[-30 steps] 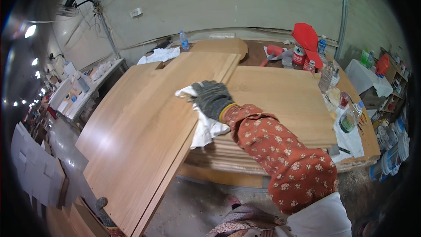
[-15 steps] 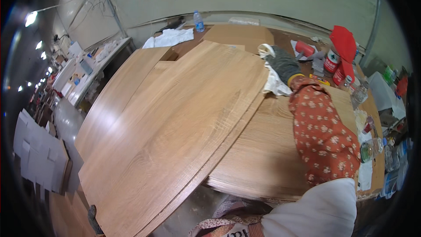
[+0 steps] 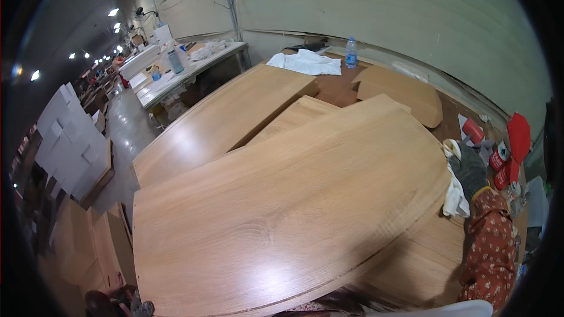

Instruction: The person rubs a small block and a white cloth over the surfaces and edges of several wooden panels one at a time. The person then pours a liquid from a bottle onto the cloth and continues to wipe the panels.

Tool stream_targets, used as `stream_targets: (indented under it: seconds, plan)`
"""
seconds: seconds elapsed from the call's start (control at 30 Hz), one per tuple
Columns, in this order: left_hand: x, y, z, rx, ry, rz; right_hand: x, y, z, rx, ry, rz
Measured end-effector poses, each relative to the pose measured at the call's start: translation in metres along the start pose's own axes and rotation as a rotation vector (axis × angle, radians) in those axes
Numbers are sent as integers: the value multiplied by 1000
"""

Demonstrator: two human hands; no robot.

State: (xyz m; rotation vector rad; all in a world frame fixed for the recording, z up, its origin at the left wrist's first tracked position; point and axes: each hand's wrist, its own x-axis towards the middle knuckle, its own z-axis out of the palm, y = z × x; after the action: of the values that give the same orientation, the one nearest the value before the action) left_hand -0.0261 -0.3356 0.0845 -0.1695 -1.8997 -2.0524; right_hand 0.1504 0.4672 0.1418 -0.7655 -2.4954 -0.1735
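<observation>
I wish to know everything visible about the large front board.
The front board is flat and light brown, with wood-like grain and glossy reflections. A dark line follows its near edge; dark dots mark its left end. It lies slantwise over other boards. The right hand holds a white cloth at its right end; the left hand is by its near left corner, contact unclear.

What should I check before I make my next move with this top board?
1. White cloth in the right hand: ok, held by the top board's right end.
2. Left hand's grip: cannot tell, mostly out of frame.
3. Top board parallel to the back-left board: not ok, set at an angle.
4. Water bottle: ok, upright, apart from the top board.
5. Cardboard not touching the top board: cannot tell.
</observation>
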Motion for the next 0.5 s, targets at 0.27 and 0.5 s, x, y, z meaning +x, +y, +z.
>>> stream_targets:
  seconds: [0.27,0.5]
  plan:
    - [225,-76,74,-363,-299,-473,-56,-99,-42,-192,-170,400]
    - [348,-125,205,-926,-381,-556,-133,-196,-72,-193,-66,493]
